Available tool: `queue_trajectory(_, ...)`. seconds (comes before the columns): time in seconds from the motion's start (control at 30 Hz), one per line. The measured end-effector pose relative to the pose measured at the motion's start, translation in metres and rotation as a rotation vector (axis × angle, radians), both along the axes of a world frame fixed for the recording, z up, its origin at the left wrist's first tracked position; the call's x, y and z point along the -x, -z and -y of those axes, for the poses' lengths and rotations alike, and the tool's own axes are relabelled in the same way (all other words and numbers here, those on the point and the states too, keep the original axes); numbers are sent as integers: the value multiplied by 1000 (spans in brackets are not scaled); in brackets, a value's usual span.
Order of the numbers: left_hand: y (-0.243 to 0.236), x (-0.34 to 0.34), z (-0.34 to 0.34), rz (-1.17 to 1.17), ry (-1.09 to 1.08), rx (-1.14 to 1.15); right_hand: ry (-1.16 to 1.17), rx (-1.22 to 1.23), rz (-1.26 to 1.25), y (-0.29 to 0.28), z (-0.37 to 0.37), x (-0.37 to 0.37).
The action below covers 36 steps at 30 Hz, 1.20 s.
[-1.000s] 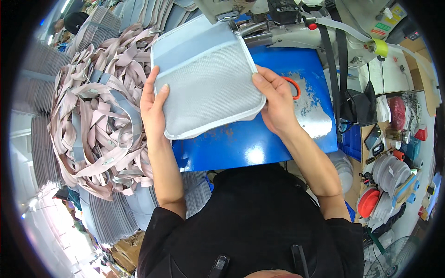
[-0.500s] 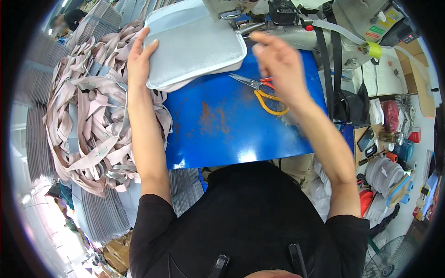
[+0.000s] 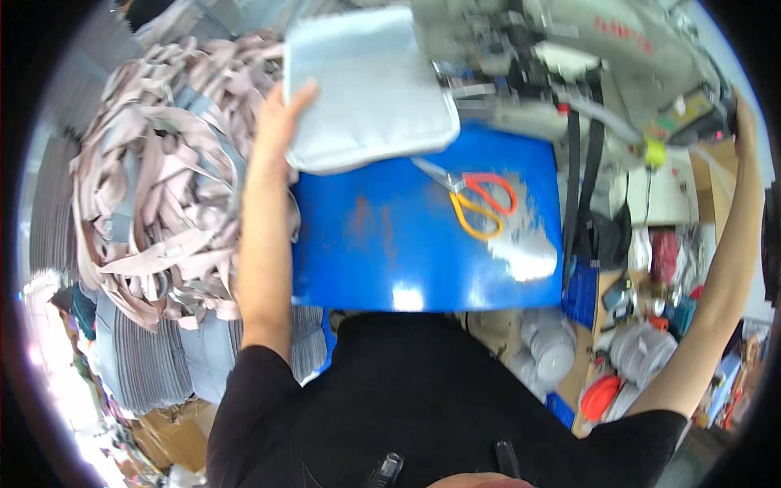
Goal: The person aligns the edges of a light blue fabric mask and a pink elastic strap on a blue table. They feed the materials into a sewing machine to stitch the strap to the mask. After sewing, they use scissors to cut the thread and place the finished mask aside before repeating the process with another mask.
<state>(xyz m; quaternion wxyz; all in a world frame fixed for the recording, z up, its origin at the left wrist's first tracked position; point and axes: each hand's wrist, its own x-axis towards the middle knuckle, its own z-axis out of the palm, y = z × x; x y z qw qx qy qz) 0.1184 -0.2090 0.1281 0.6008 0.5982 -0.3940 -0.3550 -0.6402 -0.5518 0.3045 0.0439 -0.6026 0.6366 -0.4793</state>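
Observation:
My left hand [image 3: 282, 122] grips the left edge of a light grey padded fabric panel [image 3: 366, 89] with rounded corners and a pale rim. The thumb lies on its upper face, and the other fingers are partly hidden at the edge. The panel's far right side is beside the needle area of a grey industrial sewing machine [image 3: 622, 49], blurred by motion. My right arm stretches to the far right, with my right hand [image 3: 744, 130] at the machine's right end; its fingers are hidden there. Scissors [image 3: 456, 185] with one red and one yellow handle lie partly spread on the blue table [image 3: 366, 260].
A large heap of pinkish-grey fabric strips [image 3: 171, 187] rises left of the table. Stacks of grey panels [image 3: 138, 358] stand below it. Black straps [image 3: 573, 179] hang from the machine. Shelving on the right holds clear plastic containers [image 3: 553, 350] and small goods.
My right hand has swung from above the scissors to the machine's far right end. The left hand still holds the panel. The whole view has shifted, and more of the machine shows.

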Motion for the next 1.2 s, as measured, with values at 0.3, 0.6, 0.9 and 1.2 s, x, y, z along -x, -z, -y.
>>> queue_trajectory(0.3, 139, -23, -74, -164, -234, -35, -228, 267, 712, 69, -35, -31)
queue_trajectory(0.6, 142, -28, -83, -103, -283, -38, -241, 184, 292, 210, -263, -255)
queue_trajectory(0.9, 152, -34, -83, -127, -264, -50, -926, -654, -494, 219, -329, -362)
queue_trajectory(1.2, 134, -23, -84, -243, -200, -35, -889, -620, -226, 223, -328, -405)
